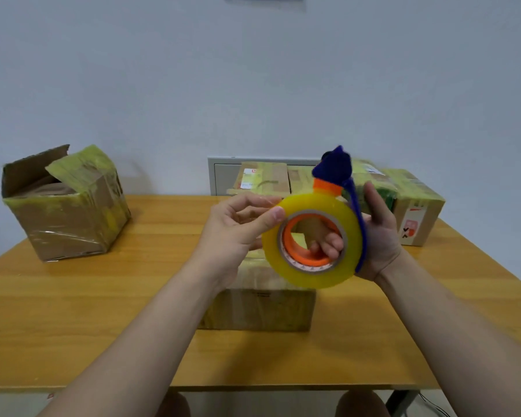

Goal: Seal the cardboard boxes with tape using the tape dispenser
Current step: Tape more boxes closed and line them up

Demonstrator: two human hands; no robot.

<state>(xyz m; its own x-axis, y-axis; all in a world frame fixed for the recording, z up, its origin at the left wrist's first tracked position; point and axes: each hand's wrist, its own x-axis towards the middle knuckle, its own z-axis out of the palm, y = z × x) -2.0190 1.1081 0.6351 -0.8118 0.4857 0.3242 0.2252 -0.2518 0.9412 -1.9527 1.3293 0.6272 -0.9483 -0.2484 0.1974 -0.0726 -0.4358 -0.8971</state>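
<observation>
**Tape dispenser held up over centre box, both hands on it**

Pale wall [253,85] behind, with a grey panel [223,176] low on it, partly hidden by boxes. Wooden desk [73,326] fills the lower half.

Open box [63,212] at the desk's far-left corner: flaps up, sides wrapped in yellowish tape. Right box [415,206] at the far-right corner: closed, heavily taped, red-and-white label on the near face. Far box [262,177] at the middle of the far edge: closed, taped, white label on top. It sits just beside the right box; can't tell if they touch. Centre box [259,308] in the middle of the desk, toward the near edge: mostly hidden by the hands, front face visible, yellowish tape on it.

Tape dispenser [334,167] is in the air above the centre box, not touching it. It has a blue head on top, an orange neck and an orange hub. Yellow tape roll [313,275] is mounted on the hub, flat side to the camera.

Right hand [379,236] grips the dispenser: fingers [328,242] curled through the hub, palm behind the roll, thumb up beside the blue strap. Left hand [235,233] is at the roll's upper-left rim, thumb and forefinger pinching there, other fingers curled. Can't tell whether a loose tape end is in the pinch.
</observation>
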